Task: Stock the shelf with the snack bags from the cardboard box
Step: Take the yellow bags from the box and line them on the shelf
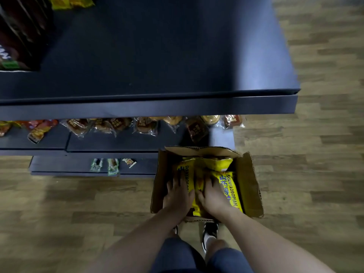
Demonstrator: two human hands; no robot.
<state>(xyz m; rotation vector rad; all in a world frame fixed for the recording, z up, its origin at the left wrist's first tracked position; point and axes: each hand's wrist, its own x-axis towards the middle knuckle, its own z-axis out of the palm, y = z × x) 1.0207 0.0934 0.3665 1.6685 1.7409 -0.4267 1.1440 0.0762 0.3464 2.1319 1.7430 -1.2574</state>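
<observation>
An open cardboard box stands on the floor against the dark shelf unit. Inside lie yellow snack bags with blue lettering, another one behind them. Both my hands are down in the box. My left hand rests flat on the left bag with fingers spread. My right hand lies on the middle bags, fingers spread over the yellow wrap. Neither hand has visibly closed around a bag. The dark top shelf above is mostly bare.
The middle shelf holds wrapped brown pastries and red-orange packs along its back. A low shelf has small green packets. Dark bags and a yellow bag sit top left. Wooden floor spreads right. My shoes and knees are below the box.
</observation>
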